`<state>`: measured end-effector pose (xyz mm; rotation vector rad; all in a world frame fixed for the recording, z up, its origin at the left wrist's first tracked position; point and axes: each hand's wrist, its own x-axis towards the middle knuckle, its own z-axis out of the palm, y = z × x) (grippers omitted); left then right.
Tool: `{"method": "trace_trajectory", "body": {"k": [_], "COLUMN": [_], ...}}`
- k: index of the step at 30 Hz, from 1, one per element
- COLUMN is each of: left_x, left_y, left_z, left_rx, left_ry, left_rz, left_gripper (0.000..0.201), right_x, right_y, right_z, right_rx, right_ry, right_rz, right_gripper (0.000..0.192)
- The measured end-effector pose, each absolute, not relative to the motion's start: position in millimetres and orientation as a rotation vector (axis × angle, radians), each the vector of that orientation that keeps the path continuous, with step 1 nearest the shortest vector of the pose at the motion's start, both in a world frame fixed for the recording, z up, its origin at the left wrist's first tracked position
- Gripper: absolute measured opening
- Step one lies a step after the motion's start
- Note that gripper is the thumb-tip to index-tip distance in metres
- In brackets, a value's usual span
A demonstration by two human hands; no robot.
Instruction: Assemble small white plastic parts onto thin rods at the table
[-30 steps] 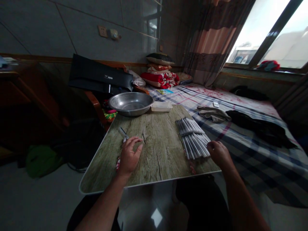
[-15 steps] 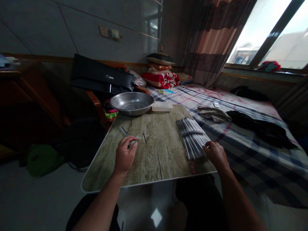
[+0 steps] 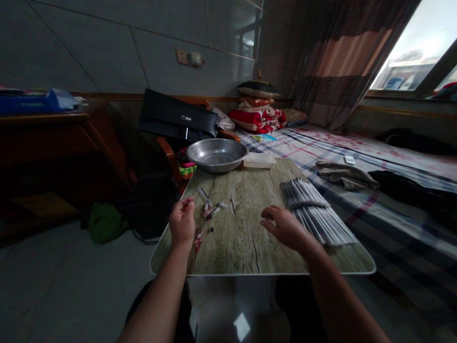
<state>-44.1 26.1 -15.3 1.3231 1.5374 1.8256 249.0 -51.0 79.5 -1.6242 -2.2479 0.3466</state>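
Note:
My left hand (image 3: 182,223) is over the left side of the wood-patterned table (image 3: 235,243), its fingers curled together; whatever they may hold is hidden. Just right of it lie small loose pieces: a clear strip with a dark edge (image 3: 204,194), clear and dark slim parts (image 3: 215,209), a red-and-white scrap (image 3: 198,240) and a tiny dark piece (image 3: 212,229). My right hand (image 3: 285,227) hovers over the right-middle of the table, thumb apart from the fingers, with nothing seen between them. Beside it lie two overlapping rows of slim whitish pen-like sticks (image 3: 324,224), dark at the far ends.
A wide steel basin (image 3: 217,155) and a shallow white tray (image 3: 259,160) stand at the table's far edge. Behind them, a black monitor-like panel (image 3: 178,116) leans on a wooden chair. A bed (image 3: 296,143) with clothes adjoins the right; a wooden desk (image 3: 46,119) stands left.
My right hand has left the sticks and moved left over the table. My left hand has shifted left of the small pieces, which now show. The view has turned left.

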Motion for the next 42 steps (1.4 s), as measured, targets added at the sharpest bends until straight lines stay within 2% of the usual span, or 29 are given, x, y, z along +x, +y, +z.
{"method": "trace_trajectory", "body": {"k": [4,8,13,19,29,32,42], "left_x": [-42.1,-40.6,-40.1,-39.5,-45.4,-43.8,-25.6], "left_y": [28.9,31.3,33.0,31.4,29.7,47.4,116.3], "left_z": [-16.2,-16.6,-14.9,-9.7,1.9,10.6,5.0], "left_rx": [1.306,1.3,1.243,1.206,1.576,1.804,1.928], "left_ry": [1.548,1.541,1.502,1.541,1.768,1.895,2.063], "left_rz": [1.808,1.808,1.818,1.734,1.284,0.966,0.571], "left_gripper": [0.025,0.025,0.024,0.026,0.024,0.027,0.019], "right_x": [209.4,186.2,177.1,179.3,177.6,178.1,179.7], "right_y": [-32.6,-15.1,-5.5,-3.2,2.1,2.2,2.4], "right_z": [77.9,63.1,26.3,-3.1,-3.8,-4.4,-4.3], "right_rx": [-1.513,-1.52,-1.499,-1.525,-1.526,-1.525,-1.522], "right_ry": [-2.629,-2.732,-2.545,-2.376,-2.314,-2.315,-2.309], "right_rz": [0.463,0.41,0.307,0.385,0.46,0.474,0.517], "right_gripper": [0.021,0.024,0.023,0.031,0.031,0.032,0.036]}}
